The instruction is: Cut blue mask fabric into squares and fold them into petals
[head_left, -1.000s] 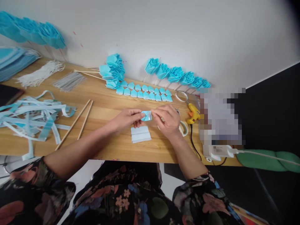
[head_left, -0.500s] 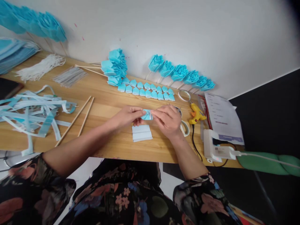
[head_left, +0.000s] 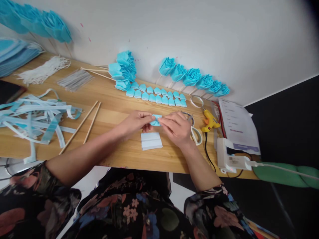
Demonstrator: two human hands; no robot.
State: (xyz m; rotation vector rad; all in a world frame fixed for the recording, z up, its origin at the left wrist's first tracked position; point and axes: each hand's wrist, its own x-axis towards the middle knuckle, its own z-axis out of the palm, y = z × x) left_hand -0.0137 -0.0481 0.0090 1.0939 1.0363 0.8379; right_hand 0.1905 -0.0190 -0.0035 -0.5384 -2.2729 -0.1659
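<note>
My left hand (head_left: 134,122) and my right hand (head_left: 176,127) meet over the wooden table (head_left: 117,149), both pinching one small folded light-blue piece (head_left: 155,120) between their fingertips. Just below the hands lies a small stack of pale blue rectangles (head_left: 151,140). Behind the hands, two rows of folded blue petals (head_left: 156,94) lie on the table. Finished blue flowers (head_left: 194,78) on sticks lean against the wall.
Cut blue and white strips (head_left: 35,116) pile at the left, with two wooden sticks (head_left: 86,123) beside them. White scissors (head_left: 196,134), a yellow glue gun (head_left: 209,120), a tape ring (head_left: 196,101), papers (head_left: 236,125) and a white power strip (head_left: 229,160) sit to the right.
The hands stay together on the blue piece, and its fold has been pressed flatter. The view has shifted slightly, so everything sits a little higher and rightward.
</note>
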